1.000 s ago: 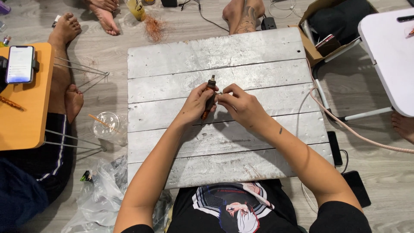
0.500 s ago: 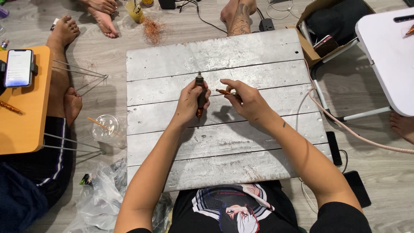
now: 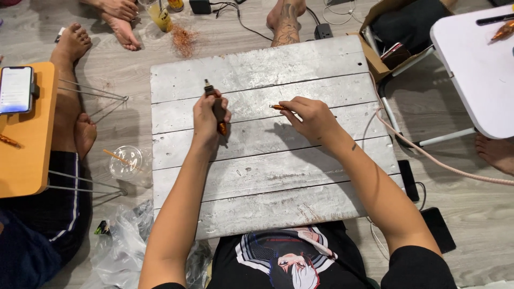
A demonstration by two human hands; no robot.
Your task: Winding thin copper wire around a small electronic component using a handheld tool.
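Note:
My left hand (image 3: 208, 119) grips a dark, slim tool (image 3: 214, 101) upright over the grey plank board (image 3: 267, 182); the tool's black tip points away from me and an orange end shows below my fingers. My right hand (image 3: 310, 119) pinches a small copper-coloured piece (image 3: 278, 107) between thumb and fingers, a hand's width to the right of the tool. Both hands hover above the second and third planks, apart from each other.
Other people's bare feet (image 3: 286, 21) ring the board. An orange folding table (image 3: 27, 139) with a phone (image 3: 16, 90) stands at the left, a white table (image 3: 476, 69) at the right. A clear plastic cup (image 3: 127, 162), a copper wire tuft (image 3: 183, 38), cables and plastic bags lie on the floor.
My hands were joined on the tool at the board's middle. They have parted: the left carried the tool up and left, and the right drew the copper piece away to the right.

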